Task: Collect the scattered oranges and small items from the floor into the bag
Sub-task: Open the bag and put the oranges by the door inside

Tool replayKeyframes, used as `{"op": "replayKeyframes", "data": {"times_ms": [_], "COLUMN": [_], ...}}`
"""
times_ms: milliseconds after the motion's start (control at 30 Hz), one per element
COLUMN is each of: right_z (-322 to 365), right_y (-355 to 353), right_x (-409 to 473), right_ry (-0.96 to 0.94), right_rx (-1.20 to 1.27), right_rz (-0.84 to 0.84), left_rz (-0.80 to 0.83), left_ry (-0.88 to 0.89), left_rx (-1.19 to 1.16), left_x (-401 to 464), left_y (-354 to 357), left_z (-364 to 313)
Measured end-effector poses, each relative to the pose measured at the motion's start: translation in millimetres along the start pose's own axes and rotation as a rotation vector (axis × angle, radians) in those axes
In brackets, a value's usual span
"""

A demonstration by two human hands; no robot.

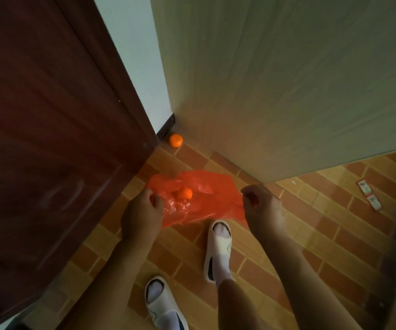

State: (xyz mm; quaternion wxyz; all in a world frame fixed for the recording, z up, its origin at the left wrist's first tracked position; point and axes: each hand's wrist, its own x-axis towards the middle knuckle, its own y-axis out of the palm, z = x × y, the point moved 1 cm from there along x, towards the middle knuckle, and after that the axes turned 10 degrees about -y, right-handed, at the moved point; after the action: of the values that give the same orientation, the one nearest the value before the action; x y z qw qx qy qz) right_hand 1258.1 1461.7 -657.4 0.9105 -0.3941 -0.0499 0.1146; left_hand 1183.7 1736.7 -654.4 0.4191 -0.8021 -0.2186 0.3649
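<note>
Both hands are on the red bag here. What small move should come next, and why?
Probably step toward the corner and reach for the orange lying loose on the floor there. The left hand and right hand hold the bag open, one orange inside.

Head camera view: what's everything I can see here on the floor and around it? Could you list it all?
bag: one, red-orange see-through plastic, held between both hands just above the floor
orange in bag: one, orange, seen through the plastic
orange on floor: one, orange, in the corner by the door
small packets: two, white with red edging, on the floor at right
door: one, dark red-brown, left
panel: one, pale wood-grain, right
floor: brick-pattern, orange-brown
slippers: two, white, on the feet
left hand: grip on the bag's left edge
right hand: grip on the bag's right edge
</note>
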Motion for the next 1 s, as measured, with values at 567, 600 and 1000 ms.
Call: {"op": "replayKeyframes", "data": {"times_ms": [567, 600, 1000], "right_z": [-139.5, -145.6, -175.4], "right_y": [117.9, 126.4, 273.4], "right_x": [93.6, 99.3, 154.6], "right_ry": [-0.258, -0.3, -0.696], "right_rx": [-0.243, -0.3, -0.518], "right_rz": [0.202, 0.212, 0.485], "left_rz": [-0.057, -0.053, 0.26], "left_ry": [0.106, 0.103, 0.306], "left_rx": [0.09, 0.093, 0.348], "left_x": [141.9, 151.0, 272.1], "left_y": [150.0, 158.2, 202.0], "left_z": [1.2, 5.0, -1.4]}}
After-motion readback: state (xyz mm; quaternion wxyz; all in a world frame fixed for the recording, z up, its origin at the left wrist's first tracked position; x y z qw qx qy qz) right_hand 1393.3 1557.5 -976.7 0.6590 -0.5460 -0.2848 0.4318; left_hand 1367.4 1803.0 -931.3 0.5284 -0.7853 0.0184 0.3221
